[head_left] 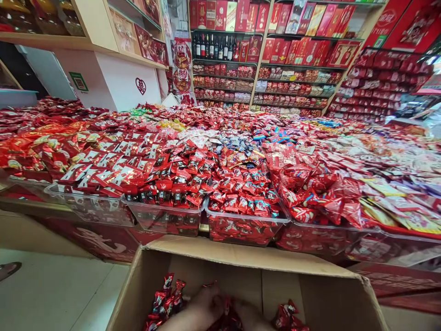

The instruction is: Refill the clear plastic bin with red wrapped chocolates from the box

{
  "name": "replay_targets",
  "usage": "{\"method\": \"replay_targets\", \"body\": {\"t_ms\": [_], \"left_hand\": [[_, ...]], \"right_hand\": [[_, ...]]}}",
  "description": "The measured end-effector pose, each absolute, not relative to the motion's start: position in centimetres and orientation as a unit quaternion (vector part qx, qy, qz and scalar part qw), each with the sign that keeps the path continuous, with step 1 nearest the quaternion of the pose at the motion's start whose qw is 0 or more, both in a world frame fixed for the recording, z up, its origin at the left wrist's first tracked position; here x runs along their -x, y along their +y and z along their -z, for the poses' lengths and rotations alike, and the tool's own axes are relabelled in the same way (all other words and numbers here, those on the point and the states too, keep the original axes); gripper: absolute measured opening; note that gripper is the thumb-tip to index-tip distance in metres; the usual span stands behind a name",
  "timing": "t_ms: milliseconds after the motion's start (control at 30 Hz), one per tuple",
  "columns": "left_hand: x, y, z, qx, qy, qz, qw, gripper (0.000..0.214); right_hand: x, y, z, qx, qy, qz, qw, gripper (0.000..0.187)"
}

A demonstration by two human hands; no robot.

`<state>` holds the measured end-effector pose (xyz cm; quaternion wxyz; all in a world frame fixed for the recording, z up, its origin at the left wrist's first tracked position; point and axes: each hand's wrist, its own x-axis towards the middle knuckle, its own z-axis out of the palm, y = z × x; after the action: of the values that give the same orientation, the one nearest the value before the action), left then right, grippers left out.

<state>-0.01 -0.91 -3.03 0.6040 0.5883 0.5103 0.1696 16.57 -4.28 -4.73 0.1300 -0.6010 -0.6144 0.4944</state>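
Note:
Both my hands reach down into an open cardboard box (320, 285) at the bottom of the view. My left hand (206, 303) and my right hand (250, 315) are buried among red wrapped candies (165, 299) in the box. The fingers curl into the pile, and candies cover most of them. More red candies (287, 317) lie at the box's right side. Whether either hand holds any candy is hidden.
Clear plastic bins (165, 216) heaped with red wrapped candies cover a wide display counter beyond the box. Shelves of red gift boxes (303, 50) and bottles (213, 46) line the back wall. Pale floor tiles (51, 294) lie at the left.

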Motion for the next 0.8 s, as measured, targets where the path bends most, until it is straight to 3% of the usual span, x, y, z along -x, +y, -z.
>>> {"method": "replay_targets", "body": {"t_ms": [133,300,633,800], "left_hand": [[-0.6,-0.4,2.8,-0.549,0.493,-0.203,0.644,0.017],[-1.3,-0.1,0.5,-0.485,0.449,-0.232,0.713,0.029],[-1.6,-0.7,-1.0,-0.34,0.447,-0.284,0.777,0.024],[-1.5,-0.3,-1.7,-0.311,0.46,-0.319,0.768,0.02]], "right_hand": [[-16.7,-3.0,4.3,0.606,-0.585,-0.5,0.201,0.028],[-17.2,-1.5,1.6,0.502,-0.414,-0.672,0.352,0.041],[-16.0,-2.9,0.5,0.444,-0.335,-0.753,0.353,0.048],[-15.7,-2.4,0.5,0.491,-0.361,-0.7,0.373,0.034]]}}
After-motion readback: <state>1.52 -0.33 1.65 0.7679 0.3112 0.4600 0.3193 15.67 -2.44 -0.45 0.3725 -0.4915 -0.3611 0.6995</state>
